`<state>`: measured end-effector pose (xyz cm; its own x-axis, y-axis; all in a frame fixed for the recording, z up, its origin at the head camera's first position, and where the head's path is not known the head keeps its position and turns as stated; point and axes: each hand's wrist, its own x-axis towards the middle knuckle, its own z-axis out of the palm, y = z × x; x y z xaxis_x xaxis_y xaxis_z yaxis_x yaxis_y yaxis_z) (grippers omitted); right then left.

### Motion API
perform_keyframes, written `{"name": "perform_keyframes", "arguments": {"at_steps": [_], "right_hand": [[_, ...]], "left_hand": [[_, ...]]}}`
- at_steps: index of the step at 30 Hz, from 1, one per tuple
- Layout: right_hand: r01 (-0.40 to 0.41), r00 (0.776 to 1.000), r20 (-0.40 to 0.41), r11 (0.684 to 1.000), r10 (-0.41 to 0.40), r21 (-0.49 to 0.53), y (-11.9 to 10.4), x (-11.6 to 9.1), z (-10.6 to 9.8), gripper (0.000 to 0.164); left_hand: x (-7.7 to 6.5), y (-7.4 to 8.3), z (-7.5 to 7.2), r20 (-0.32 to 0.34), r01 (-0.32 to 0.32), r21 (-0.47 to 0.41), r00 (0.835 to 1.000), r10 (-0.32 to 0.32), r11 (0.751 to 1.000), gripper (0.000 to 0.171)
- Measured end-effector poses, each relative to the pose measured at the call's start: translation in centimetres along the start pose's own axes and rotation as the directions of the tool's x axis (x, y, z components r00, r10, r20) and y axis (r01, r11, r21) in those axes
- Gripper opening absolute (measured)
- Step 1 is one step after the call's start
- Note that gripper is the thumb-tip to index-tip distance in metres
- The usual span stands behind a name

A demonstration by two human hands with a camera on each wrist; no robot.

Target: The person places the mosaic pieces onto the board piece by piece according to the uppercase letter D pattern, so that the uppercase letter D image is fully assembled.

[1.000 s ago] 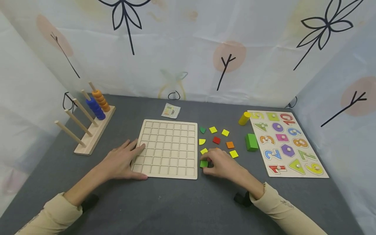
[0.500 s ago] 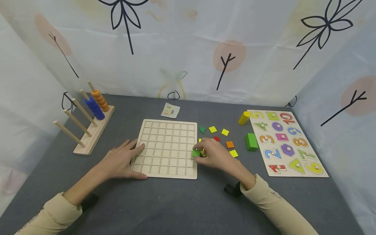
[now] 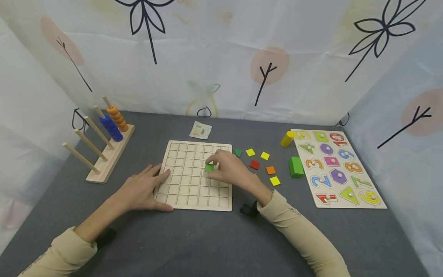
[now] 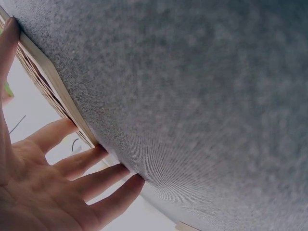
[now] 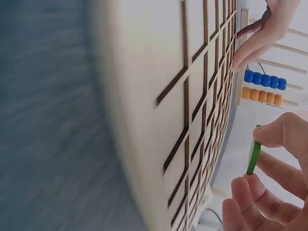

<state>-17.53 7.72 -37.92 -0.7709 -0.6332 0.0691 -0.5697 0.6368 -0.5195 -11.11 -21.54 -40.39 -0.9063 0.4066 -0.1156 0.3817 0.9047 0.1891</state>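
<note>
A pale wooden grid board point(image 3: 188, 188) lies on the dark grey table. My left hand point(image 3: 143, 190) rests along its left side, fingers spread and nearly straight, with the thumb at the near edge. The left wrist view shows those fingertips point(image 4: 98, 150) against the board's rim. Over the right half of the grid, my right hand point(image 3: 228, 167) pinches a small green square tile point(image 3: 209, 167) between thumb and fingers. In the right wrist view the tile point(image 5: 254, 156) is held on edge, apart from the grid.
Right of the board lie loose yellow tiles point(image 3: 275, 181), a red tile point(image 3: 254, 164) and an orange tile point(image 3: 270, 170). A green block point(image 3: 296, 167), yellow cylinder point(image 3: 287, 139) and number puzzle point(image 3: 340, 169) stand farther right. A peg abacus point(image 3: 112, 154) is left; a patterned card point(image 3: 200, 130) lies behind.
My right hand has carried the green tile leftward and slightly away from me, from beside the board to over the grid. The left hand has stayed in place.
</note>
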Motion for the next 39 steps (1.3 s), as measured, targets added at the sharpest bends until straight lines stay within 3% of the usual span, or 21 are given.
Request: {"name": "perform_keyframes", "arguments": {"at_steps": [13, 21, 28, 39], "right_hand": [[-0.015, 1.000, 0.013, 1.000, 0.015, -0.025, -2.0, 6.1, 3.0, 0.030], [-0.094, 0.995, 0.020, 0.995, 0.095, -0.035, -2.6, 8.8, 4.2, 0.031], [-0.121, 0.992, 0.029, 0.991, 0.123, -0.058, -2.5, 10.0, 4.7, 0.031], [-0.148, 0.987, 0.053, 0.986, 0.152, -0.071, -2.6, 9.9, 4.7, 0.032]], "left_hand": [[0.2, -0.2, 0.2, 0.006, 0.007, 0.007, 1.000, -0.007, 1.000, 0.116], [0.2, -0.2, 0.2, -0.004, 0.001, 0.012, 1.000, -0.001, 1.000, 0.116], [0.2, -0.2, 0.3, -0.007, -0.014, 0.012, 1.000, 0.014, 1.000, 0.115], [0.5, -0.2, 0.1, 0.023, -0.031, 0.046, 0.999, 0.030, 0.998, 0.116]]}}
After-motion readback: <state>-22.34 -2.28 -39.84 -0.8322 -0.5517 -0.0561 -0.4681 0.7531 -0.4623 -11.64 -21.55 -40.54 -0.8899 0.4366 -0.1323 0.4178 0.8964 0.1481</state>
